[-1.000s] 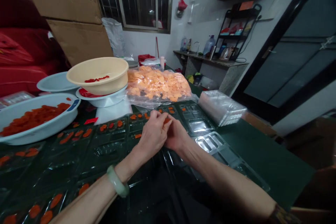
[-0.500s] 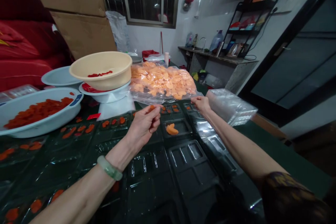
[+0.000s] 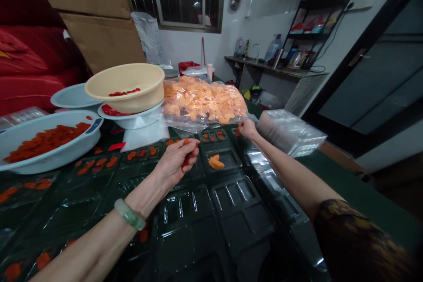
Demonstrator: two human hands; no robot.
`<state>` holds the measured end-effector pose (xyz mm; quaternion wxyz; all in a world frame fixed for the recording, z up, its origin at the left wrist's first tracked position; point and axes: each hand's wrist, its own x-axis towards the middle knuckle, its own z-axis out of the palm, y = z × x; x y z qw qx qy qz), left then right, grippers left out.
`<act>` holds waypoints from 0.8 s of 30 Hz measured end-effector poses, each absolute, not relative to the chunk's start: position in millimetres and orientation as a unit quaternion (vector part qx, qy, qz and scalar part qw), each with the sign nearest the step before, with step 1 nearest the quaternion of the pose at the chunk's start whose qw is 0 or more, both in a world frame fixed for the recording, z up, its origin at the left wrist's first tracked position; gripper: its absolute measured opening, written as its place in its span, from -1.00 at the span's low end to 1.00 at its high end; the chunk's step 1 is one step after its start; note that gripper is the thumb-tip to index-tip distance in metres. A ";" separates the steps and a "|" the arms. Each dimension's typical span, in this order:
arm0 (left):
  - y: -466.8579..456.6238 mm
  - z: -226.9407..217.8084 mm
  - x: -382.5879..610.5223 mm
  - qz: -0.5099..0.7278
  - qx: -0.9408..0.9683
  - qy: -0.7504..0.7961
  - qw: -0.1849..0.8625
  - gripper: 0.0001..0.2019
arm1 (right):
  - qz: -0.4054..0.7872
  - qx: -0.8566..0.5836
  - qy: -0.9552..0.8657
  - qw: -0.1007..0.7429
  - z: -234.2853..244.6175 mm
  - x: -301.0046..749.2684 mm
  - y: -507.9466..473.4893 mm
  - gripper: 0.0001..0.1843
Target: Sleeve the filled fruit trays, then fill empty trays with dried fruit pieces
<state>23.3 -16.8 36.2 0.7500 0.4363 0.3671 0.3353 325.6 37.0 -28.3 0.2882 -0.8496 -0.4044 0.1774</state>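
My left hand [image 3: 176,161] hovers over the black compartment trays [image 3: 231,202], fingers pinched on small orange-red pieces. My right hand [image 3: 247,128] reaches far forward to the edge of the clear bag of pale orange slices [image 3: 203,102], fingers curled at a far tray; what they hold, if anything, is too small to name. One pale orange slice [image 3: 215,162] lies in a large tray compartment between the hands. Several small compartments of the trays farther back and to the left hold red-orange pieces [image 3: 139,154].
A blue basin of red-orange pieces [image 3: 46,139] sits at left. A cream bowl [image 3: 127,86] stands on a white bowl behind it. A stack of clear plastic lids [image 3: 291,134] lies at right. Cardboard boxes and a counter stand beyond.
The hands were together a second ago and have parted. The right hand has gone forward to the bag's edge; the left has sunk slightly. An orange slice now lies in the tray.
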 end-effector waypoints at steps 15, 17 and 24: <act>-16.8 27.5 15.7 0.314 0.456 0.360 0.751 -0.84 | 0.065 -0.875 -0.441 0.191 -4.6 356.6 24.7 -0.78; -17.0 28.2 15.7 0.313 0.450 0.361 0.754 -0.84 | 0.085 -0.878 -0.427 0.200 -4.8 360.4 25.7 -0.73; -18.9 32.2 18.4 0.312 0.408 0.365 0.777 -0.92 | 0.166 -0.840 -0.382 0.348 -4.0 373.9 24.2 -0.69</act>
